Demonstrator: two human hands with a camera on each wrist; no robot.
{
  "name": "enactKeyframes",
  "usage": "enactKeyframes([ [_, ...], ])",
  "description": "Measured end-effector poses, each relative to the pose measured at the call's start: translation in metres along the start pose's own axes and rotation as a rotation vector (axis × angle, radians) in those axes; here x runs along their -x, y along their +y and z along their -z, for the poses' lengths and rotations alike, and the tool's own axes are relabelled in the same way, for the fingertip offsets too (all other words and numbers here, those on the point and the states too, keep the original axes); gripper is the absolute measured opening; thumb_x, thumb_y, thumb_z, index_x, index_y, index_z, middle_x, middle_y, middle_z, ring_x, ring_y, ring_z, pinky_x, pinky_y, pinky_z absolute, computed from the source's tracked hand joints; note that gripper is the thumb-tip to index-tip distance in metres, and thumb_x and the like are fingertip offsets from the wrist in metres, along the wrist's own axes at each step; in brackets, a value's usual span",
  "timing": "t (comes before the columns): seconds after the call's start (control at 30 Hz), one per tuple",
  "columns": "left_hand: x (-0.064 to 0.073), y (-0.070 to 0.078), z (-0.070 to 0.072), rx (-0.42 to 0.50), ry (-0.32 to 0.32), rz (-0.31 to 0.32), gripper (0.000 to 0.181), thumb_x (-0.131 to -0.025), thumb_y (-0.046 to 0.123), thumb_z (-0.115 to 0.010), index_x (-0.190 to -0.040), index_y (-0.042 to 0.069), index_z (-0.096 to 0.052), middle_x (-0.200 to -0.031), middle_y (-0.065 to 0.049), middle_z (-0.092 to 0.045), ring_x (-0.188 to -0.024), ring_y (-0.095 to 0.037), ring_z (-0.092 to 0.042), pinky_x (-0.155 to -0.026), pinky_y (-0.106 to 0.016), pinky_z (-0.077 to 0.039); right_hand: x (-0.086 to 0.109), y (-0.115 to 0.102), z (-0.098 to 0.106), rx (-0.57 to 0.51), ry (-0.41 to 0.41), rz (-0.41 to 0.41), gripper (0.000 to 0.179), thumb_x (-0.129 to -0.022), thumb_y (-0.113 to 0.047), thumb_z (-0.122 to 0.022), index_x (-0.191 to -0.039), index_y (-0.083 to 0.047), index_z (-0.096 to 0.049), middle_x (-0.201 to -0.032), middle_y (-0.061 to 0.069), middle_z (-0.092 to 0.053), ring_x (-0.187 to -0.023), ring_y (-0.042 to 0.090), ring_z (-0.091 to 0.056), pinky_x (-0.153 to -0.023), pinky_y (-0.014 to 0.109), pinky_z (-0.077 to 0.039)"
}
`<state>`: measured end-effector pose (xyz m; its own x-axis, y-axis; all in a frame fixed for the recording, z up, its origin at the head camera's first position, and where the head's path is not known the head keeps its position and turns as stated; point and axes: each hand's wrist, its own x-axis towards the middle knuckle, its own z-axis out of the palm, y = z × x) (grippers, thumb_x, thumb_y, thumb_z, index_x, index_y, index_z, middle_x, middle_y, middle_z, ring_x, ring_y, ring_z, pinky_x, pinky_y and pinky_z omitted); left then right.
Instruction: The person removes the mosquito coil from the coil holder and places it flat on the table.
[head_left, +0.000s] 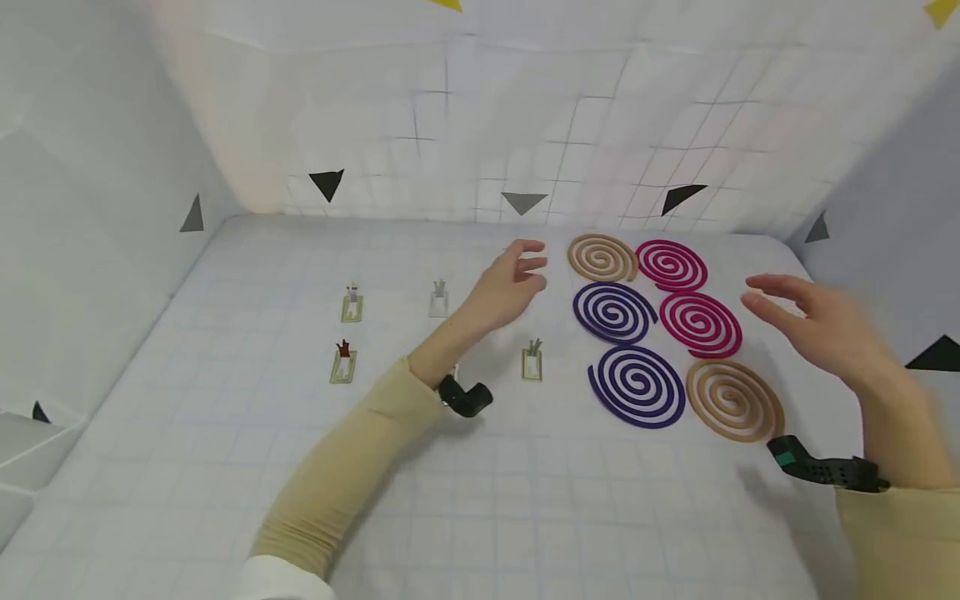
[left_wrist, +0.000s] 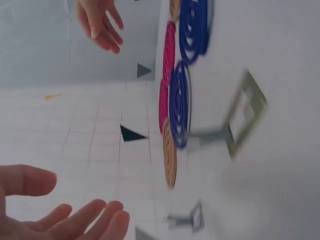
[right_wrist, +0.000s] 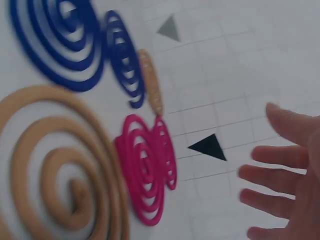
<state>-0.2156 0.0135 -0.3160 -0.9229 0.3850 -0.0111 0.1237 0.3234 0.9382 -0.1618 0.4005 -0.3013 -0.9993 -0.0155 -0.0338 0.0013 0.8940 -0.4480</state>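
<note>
My left hand (head_left: pixel 504 287) is raised over the table, fingers loosely bent and holding nothing. It is nearest to the tan spiral coil (head_left: pixel 602 257) and the dark blue coil (head_left: pixel 613 312). On the right, my right hand (head_left: pixel 825 325) hovers beside the pink coil (head_left: pixel 701 324) and the front tan coil (head_left: pixel 735 400), its fingers apart and free of any object. A second pink coil (head_left: pixel 672 265) and a second blue coil (head_left: pixel 637 385) complete two columns. Below my left hand stands a small framed base with upright prongs (head_left: pixel 532 364). My left wrist partly hides another small piece.
Several similar small stands lie to the left: one with a dark red top (head_left: pixel 343 364), one with a pale top (head_left: pixel 352 305) and a grey one (head_left: pixel 438 302). The white table (head_left: pixel 510 517) meets gridded white walls (head_left: pixel 465 108) marked with dark triangles (head_left: pixel 327 183).
</note>
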Motion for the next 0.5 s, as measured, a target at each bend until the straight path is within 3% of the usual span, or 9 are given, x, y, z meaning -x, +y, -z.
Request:
enactKeyframes([
  [0.13,0.028,-0.007,0.040,-0.211,0.013,-0.030,0.055,-0.103,0.021,-0.050,-0.154,0.017,-0.032,-0.158,-0.008,-0.041,-0.140,-0.027,-0.045,-0.113,-0.041,-0.042,0.006,0.003,-0.005,0.041,0.043,0.066,0.071,-0.103,-0.043,-0.049,-0.157,-0.004,-0.026,-0.160,0.031,-0.020,-0.142,0.060,-0.018,-0.102,0.083,-0.019],
  [0.17,0.036,-0.009,0.049,-0.269,0.022,-0.032,0.057,-0.103,0.023,-0.050,-0.155,0.018,-0.030,-0.154,-0.011,-0.044,-0.135,-0.030,-0.048,-0.111,-0.043,-0.043,0.007,0.005,-0.006,0.048,0.058,0.079,0.073,-0.103,-0.042,-0.050,-0.157,-0.003,-0.023,-0.162,0.029,-0.015,-0.145,0.057,-0.011,-0.105,0.082,-0.012],
  [0.27,0.059,-0.019,0.081,-0.443,0.056,-0.049,0.061,-0.103,0.025,-0.049,-0.158,0.017,-0.025,-0.158,-0.013,-0.038,-0.140,-0.034,-0.042,-0.116,-0.049,-0.037,0.014,0.014,-0.010,0.080,0.101,0.115,0.076,-0.102,-0.041,-0.052,-0.157,0.001,-0.019,-0.165,0.025,-0.003,-0.150,0.050,0.006,-0.109,0.078,0.007],
  [0.37,0.084,-0.030,0.112,-0.575,0.086,-0.027,0.063,-0.104,0.027,-0.048,-0.160,0.015,-0.022,-0.163,-0.016,-0.028,-0.147,-0.039,-0.030,-0.120,-0.057,-0.026,0.019,0.022,-0.012,0.143,0.120,0.108,0.079,-0.103,-0.045,-0.049,-0.156,0.003,-0.016,-0.164,0.025,0.004,-0.149,0.048,0.014,-0.110,0.074,0.016],
  [0.4,0.091,-0.034,0.122,-0.614,0.092,-0.024,0.063,-0.104,0.027,-0.047,-0.160,0.013,-0.020,-0.166,-0.014,-0.017,-0.151,-0.039,-0.018,-0.122,-0.059,-0.019,0.020,0.024,-0.013,0.164,0.121,0.103,0.079,-0.103,-0.046,-0.048,-0.156,0.004,-0.016,-0.164,0.026,0.005,-0.149,0.048,0.015,-0.110,0.073,0.017],
  [0.5,0.113,-0.047,0.147,-0.691,0.106,0.025,0.064,-0.106,0.032,-0.044,-0.161,0.011,-0.017,-0.167,-0.017,-0.005,-0.152,-0.046,-0.004,-0.120,-0.065,-0.011,0.024,0.031,-0.013,0.232,0.107,0.072,0.083,-0.103,-0.052,-0.044,-0.156,0.005,-0.014,-0.163,0.027,0.010,-0.148,0.048,0.019,-0.110,0.072,0.020],
])
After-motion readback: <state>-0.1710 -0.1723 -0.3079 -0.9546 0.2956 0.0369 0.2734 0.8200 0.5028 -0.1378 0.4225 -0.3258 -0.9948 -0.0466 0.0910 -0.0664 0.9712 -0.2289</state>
